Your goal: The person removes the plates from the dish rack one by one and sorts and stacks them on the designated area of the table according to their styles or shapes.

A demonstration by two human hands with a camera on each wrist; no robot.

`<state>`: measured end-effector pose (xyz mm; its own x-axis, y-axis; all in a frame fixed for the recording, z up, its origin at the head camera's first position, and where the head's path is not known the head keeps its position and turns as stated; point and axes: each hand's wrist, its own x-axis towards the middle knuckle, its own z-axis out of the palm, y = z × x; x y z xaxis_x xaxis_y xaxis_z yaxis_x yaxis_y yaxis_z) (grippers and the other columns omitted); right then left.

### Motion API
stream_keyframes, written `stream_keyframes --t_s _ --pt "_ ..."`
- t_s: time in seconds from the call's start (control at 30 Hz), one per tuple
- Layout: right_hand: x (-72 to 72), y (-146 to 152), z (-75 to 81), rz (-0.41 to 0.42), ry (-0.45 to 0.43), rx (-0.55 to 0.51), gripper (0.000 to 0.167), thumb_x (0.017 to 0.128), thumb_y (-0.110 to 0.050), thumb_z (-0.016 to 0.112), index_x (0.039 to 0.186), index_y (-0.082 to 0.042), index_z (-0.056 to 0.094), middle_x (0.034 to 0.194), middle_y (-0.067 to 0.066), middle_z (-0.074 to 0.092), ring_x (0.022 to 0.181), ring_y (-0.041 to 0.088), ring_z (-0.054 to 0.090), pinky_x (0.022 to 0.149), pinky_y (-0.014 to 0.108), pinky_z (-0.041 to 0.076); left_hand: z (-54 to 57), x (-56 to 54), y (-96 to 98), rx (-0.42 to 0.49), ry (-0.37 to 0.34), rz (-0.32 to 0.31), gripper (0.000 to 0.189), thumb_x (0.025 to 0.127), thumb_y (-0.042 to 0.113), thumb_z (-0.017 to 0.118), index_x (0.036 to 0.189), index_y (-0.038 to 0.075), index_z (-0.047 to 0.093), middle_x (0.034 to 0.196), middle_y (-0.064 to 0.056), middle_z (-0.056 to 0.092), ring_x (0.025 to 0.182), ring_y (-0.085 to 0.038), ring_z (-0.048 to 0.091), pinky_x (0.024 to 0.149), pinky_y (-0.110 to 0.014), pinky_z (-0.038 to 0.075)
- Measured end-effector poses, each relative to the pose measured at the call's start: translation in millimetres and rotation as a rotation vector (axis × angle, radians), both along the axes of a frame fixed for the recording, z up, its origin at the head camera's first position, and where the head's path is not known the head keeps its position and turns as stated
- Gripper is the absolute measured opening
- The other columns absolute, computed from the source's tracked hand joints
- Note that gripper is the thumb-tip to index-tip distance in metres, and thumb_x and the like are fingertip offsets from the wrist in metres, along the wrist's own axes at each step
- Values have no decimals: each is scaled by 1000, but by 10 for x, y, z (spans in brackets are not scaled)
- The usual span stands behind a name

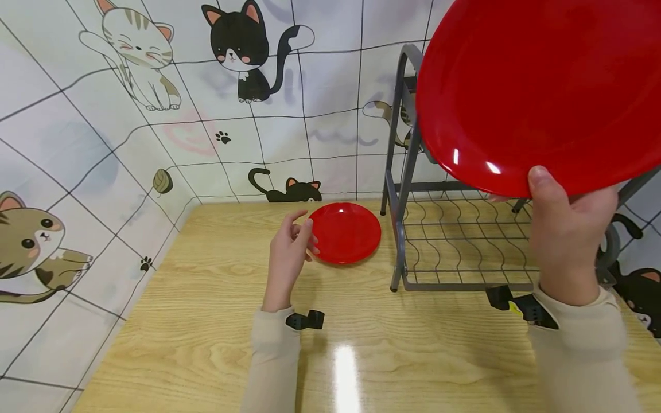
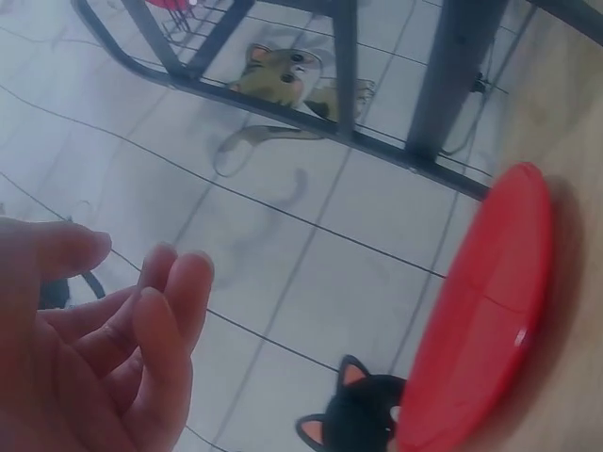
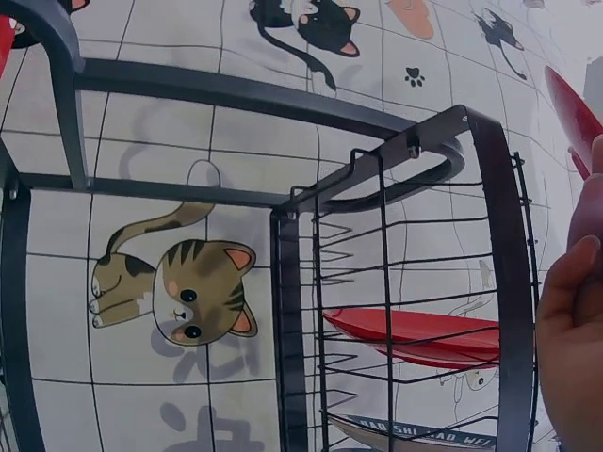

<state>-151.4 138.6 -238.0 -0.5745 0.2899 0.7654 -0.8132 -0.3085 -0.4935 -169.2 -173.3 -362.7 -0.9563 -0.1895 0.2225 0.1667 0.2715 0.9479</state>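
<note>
Gripping large red plate (image 1: pixel 537 97) by edge with right hand (image 1: pixel 570 241), in front of dish rack (image 1: pixel 454 287); curving empty left hand (image 1: pixel 290 246) loosely near small red plate (image 1: pixel 346 235), left of rack. Risking tilt or slip through one-edge grip.

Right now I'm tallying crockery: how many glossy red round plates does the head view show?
2: one red plate in the right hand, another plate on the wooden table; others may be hidden.

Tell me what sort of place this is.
It looks like a kitchen corner, or one set up to resemble it: a dark dish rack stands on a wood-grain table, a small red plate lies beside it, and the wall has a grid-and-cat print.
</note>
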Motion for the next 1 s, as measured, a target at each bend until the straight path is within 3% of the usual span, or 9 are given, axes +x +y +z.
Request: stream_keyframes --t_s 0.07,0.2,0.5,0.67,0.83,1.0 --pt "28 -26 -37 -5 -10 -4 52 70 9 55 118 8 36 118 25 43 107 33 44 76 29 50 -19 -15 -19 -4 33 -7 39 89 41 51 123 23 47 74 -11 59 55 -21 59 48 -36 50" --pt "86 -57 -164 -27 -32 18 52 71 8 56 119 8 37 118 25 43 105 33 47 74 27 50 59 46 6 -35 77 1 40 87 45 50 122 25 48 74 -8 59 56 -20 58 46 -34 50" --pt "168 -109 -539 86 -64 -41 49 73 13 47 120 10 35 114 28 42 98 33 50 70 30 52 246 191 64 -55 129 -19 38 88 44 50 122 27 49 74 -1 58 62 -28 60 46 -35 50" --pt "169 -171 -612 176 -40 -139 48 74 17 45 120 11 34 114 27 41 101 34 48 75 34 51 299 239 73 -61 169 -31 37 88 43 50 121 28 49 73 -1 58 59 -23 60 46 -35 50" --pt "158 -197 -660 255 -7 -239 44 74 19 43 116 14 33 107 29 44 89 36 53 63 37 53 340 274 96 -58 173 -50 35 89 39 51 121 27 49 74 -4 58 58 -21 59 47 -34 50" --pt "143 -190 -696 282 0 -258 41 74 20 42 113 18 33 101 29 47 82 37 54 59 39 53 505 386 143 -70 170 -51 32 91 28 50 122 19 49 75 -9 58 59 -24 59 48 -35 50"
